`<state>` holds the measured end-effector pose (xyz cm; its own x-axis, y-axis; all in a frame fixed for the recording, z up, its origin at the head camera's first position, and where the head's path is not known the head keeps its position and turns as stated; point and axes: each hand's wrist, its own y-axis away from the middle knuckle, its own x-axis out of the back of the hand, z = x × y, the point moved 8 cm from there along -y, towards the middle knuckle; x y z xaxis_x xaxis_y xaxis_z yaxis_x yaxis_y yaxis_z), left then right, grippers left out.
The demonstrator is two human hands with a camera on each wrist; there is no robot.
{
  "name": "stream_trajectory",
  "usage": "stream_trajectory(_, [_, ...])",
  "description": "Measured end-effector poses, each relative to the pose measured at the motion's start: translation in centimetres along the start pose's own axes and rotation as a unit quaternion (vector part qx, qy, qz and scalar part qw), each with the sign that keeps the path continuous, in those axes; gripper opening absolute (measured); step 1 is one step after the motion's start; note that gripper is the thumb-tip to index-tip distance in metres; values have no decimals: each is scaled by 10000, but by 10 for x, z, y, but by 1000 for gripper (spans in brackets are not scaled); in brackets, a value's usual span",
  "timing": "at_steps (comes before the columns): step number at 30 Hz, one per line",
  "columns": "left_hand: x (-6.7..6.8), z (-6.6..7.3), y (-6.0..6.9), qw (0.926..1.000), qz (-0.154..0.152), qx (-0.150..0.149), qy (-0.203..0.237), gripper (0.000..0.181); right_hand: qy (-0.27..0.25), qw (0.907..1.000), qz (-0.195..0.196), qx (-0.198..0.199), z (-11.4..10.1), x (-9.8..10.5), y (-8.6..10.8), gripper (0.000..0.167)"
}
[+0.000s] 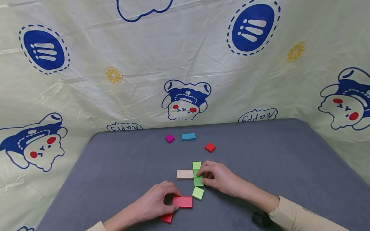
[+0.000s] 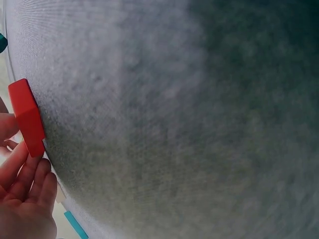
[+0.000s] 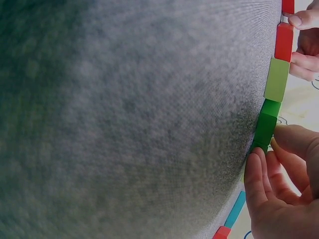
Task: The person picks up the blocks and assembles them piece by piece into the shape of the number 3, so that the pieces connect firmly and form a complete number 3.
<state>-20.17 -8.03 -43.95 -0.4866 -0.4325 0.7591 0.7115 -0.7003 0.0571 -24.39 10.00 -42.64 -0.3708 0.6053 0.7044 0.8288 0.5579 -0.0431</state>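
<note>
Left hand pinches red block by opposite sides; right hand pinches dark green cubes. All between surface's side edges, well off far edge. Likely light, stiff, smooth; grip side faces.

We see curtained-off tabletop setup — cartoon-printed sheet hung at twelve o'clock, grey table at six — room beyond we cannot tell.

Head view evenly lit; faint sheen caught on curtain; soft shadows cast on tabletop; wrist views blurred across foreground, darkened at one side
</note>
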Motion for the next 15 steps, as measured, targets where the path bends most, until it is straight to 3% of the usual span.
stream_trajectory(15, [-1,3,-2,9999,22,-171,-1,22,87,9999,46,21,0,0,0,22])
